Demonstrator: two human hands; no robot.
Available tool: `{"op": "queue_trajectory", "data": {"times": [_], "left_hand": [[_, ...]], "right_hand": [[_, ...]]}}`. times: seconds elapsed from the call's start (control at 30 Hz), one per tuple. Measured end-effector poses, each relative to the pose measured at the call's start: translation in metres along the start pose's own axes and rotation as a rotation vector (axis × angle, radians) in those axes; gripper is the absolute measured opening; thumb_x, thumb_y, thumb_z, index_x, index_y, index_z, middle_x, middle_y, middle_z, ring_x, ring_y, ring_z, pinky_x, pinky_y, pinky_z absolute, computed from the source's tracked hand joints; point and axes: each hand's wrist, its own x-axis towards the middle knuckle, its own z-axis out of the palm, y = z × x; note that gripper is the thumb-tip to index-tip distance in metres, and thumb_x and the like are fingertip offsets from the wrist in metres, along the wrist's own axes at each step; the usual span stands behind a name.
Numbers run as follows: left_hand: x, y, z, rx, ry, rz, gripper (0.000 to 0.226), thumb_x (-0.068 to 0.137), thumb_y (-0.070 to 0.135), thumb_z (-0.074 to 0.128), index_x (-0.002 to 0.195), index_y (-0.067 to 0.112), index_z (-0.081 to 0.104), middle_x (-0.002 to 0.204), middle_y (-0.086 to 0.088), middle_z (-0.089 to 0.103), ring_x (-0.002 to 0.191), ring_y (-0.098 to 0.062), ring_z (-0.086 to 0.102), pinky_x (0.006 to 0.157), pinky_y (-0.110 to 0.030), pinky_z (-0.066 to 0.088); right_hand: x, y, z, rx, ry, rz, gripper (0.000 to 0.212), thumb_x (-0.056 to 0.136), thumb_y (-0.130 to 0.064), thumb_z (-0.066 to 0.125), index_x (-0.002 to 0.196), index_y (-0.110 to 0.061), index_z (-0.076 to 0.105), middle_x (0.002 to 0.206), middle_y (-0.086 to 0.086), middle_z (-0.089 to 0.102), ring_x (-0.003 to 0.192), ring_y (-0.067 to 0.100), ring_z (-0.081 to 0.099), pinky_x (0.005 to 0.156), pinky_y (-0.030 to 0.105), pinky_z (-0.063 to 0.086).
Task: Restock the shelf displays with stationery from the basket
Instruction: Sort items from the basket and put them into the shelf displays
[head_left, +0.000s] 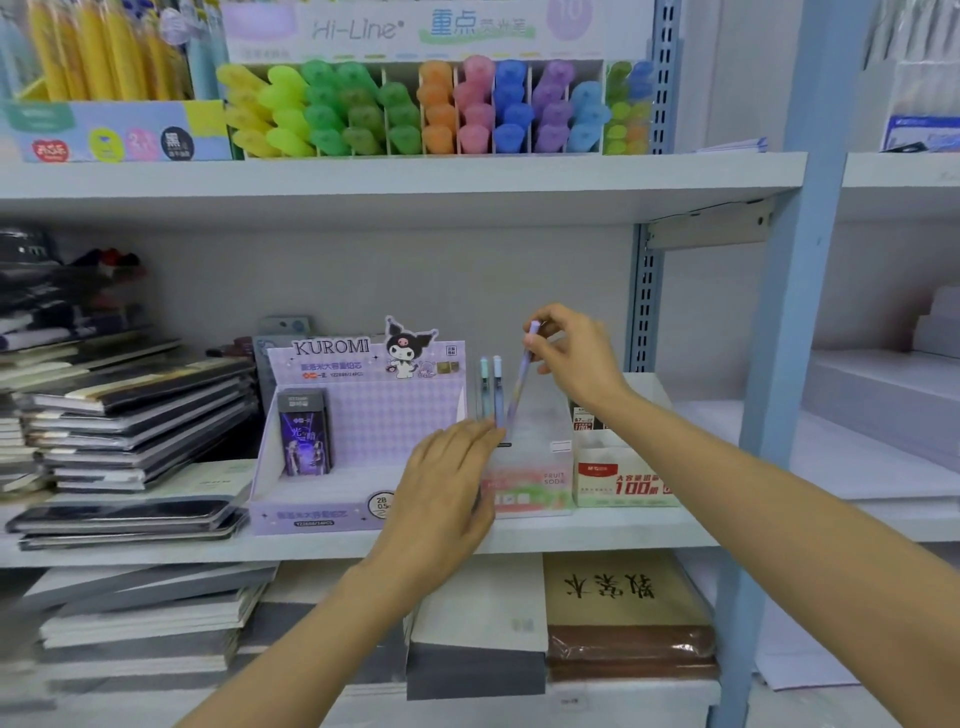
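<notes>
My right hand (569, 358) pinches the top of a purple pen (521, 384), which slants down into a clear display box (530, 483) marked Fruit Soda on the middle shelf. Two pens with pale blue caps (491, 384) stand upright in that box. My left hand (447, 486) rests with straight fingers against the box's left front side. No basket is in view.
A purple Kuromi lead display (358, 431) stands left of the clear box, a white and red lead box (623, 478) right of it. Notebook stacks (130, 415) fill the shelf's left. Highlighters (415, 109) line the upper shelf. A blue upright (779, 364) bounds the bay.
</notes>
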Motion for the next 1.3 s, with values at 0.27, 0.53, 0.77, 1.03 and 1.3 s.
{"op": "queue_trajectory", "data": {"times": [0.27,0.53,0.77,1.03,1.3], "left_hand": [[-0.003,-0.007,-0.003,0.081,0.110,0.043,0.048,0.075,0.003,0.071,0.122,0.011,0.064,0.111,-0.008,0.062,0.103,-0.028,0.059,0.088,-0.038,0.046],[-0.006,-0.008,0.001,0.015,0.103,0.057,0.047,0.080,-0.001,0.067,0.126,0.010,0.061,0.120,-0.009,0.060,0.130,-0.030,0.049,0.100,-0.039,0.045],[-0.005,-0.009,0.000,-0.026,0.050,0.040,0.049,0.084,-0.001,0.061,0.132,0.009,0.056,0.129,-0.012,0.056,0.128,-0.028,0.051,0.090,-0.038,0.052],[-0.006,-0.006,0.001,-0.017,0.032,0.025,0.053,0.083,-0.002,0.063,0.134,0.008,0.055,0.132,-0.015,0.055,0.123,-0.032,0.054,0.089,-0.040,0.052],[-0.006,-0.009,0.004,-0.007,0.032,0.029,0.054,0.083,0.000,0.062,0.136,0.009,0.054,0.132,-0.015,0.053,0.115,-0.032,0.057,0.087,-0.039,0.051]], "right_hand": [[0.004,0.012,0.014,-0.116,-0.149,-0.067,0.004,0.093,-0.012,0.062,0.094,-0.008,0.061,0.083,0.003,0.069,0.077,0.014,0.070,0.055,0.005,0.042],[0.011,0.013,0.015,-0.072,-0.156,-0.048,0.008,0.093,-0.012,0.062,0.097,-0.006,0.061,0.085,0.006,0.067,0.070,0.008,0.069,0.047,0.012,0.047],[0.014,0.014,0.011,-0.104,-0.186,-0.045,0.012,0.093,-0.012,0.061,0.099,-0.002,0.060,0.083,0.007,0.067,0.063,0.010,0.067,0.060,0.023,0.057],[0.010,0.015,0.017,-0.170,-0.148,-0.096,0.022,0.091,-0.014,0.065,0.111,-0.016,0.057,0.081,-0.001,0.066,0.070,0.012,0.068,0.073,0.035,0.058],[0.009,0.023,0.023,-0.404,-0.122,-0.151,0.016,0.086,-0.022,0.071,0.101,-0.015,0.068,0.109,0.005,0.058,0.100,0.020,0.057,0.088,0.040,0.049]]}}
